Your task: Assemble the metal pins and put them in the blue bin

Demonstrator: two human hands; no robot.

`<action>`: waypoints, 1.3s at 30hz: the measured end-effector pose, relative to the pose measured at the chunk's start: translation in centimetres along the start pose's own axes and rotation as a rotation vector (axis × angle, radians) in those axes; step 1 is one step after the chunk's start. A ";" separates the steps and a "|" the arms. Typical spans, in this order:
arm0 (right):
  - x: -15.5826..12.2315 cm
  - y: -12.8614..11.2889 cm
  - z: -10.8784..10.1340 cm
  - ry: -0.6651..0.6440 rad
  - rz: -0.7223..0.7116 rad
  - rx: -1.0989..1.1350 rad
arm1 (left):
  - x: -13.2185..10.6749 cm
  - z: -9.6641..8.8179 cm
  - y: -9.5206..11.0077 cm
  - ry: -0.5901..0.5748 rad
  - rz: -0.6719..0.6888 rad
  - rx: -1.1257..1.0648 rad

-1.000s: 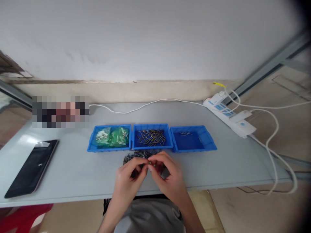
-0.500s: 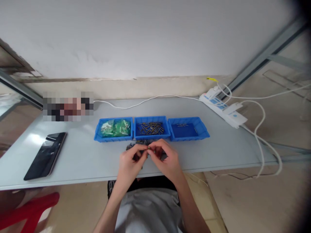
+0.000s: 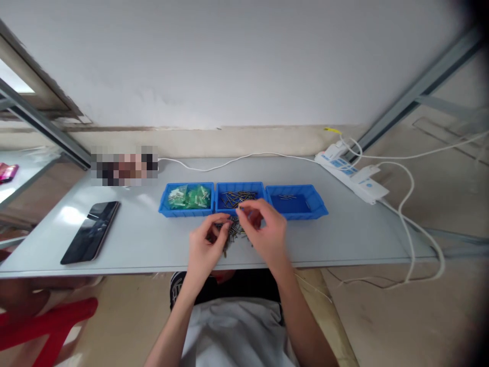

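Observation:
Three blue bins stand in a row on the grey table [image 3: 133, 244]. The left bin [image 3: 187, 199] holds green and white parts, the middle bin [image 3: 239, 198] holds several thin metal pins, and the right bin [image 3: 296, 201] holds a few pins. A loose pile of dark pins [image 3: 234, 228] lies in front of the middle bin. My left hand [image 3: 208, 247] is closed in a pinch on a pin over that pile. My right hand [image 3: 263, 229] is raised at the middle bin's front edge, fingers pinched on something small I cannot make out.
A black phone [image 3: 91, 230] lies on the table at the left. A white power strip [image 3: 351, 178] with white cables sits at the back right, cables trailing off the right edge. A red stool [image 3: 49, 326] is below the table at the left.
My hands, joined in front of the pile before, have parted. The right hand has lifted towards the middle bin; the left stays over the pile. The camera view has shifted.

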State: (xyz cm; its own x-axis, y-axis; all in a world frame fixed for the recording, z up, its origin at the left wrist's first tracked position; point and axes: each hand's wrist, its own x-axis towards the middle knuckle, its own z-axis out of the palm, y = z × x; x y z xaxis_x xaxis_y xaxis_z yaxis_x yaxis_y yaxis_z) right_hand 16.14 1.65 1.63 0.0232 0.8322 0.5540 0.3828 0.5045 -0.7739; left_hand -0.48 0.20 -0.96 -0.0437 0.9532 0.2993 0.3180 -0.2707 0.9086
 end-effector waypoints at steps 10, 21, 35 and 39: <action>-1.0 -0.7 -2.9 -0.092 -0.037 -0.356 | -0.3 -0.5 0.7 0.089 -0.134 -0.156; -5.9 2.6 -5.5 -0.240 0.077 -0.527 | -0.5 -0.5 0.5 0.017 -0.189 -0.138; -5.3 1.9 -6.2 -0.351 0.100 -0.475 | -0.4 -0.6 0.9 -0.004 -0.198 -0.087; -4.8 1.8 -6.0 -0.407 0.040 -0.496 | -0.5 -0.6 0.9 -0.018 -0.216 -0.080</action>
State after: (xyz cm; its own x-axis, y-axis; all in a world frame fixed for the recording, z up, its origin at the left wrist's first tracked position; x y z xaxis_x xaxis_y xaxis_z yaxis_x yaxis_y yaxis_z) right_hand 22.28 -2.82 -0.54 -0.2685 0.9182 0.2914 0.7730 0.3858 -0.5036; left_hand -0.73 -0.58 -0.16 -0.0858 0.9921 0.0912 0.2270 -0.0696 0.9714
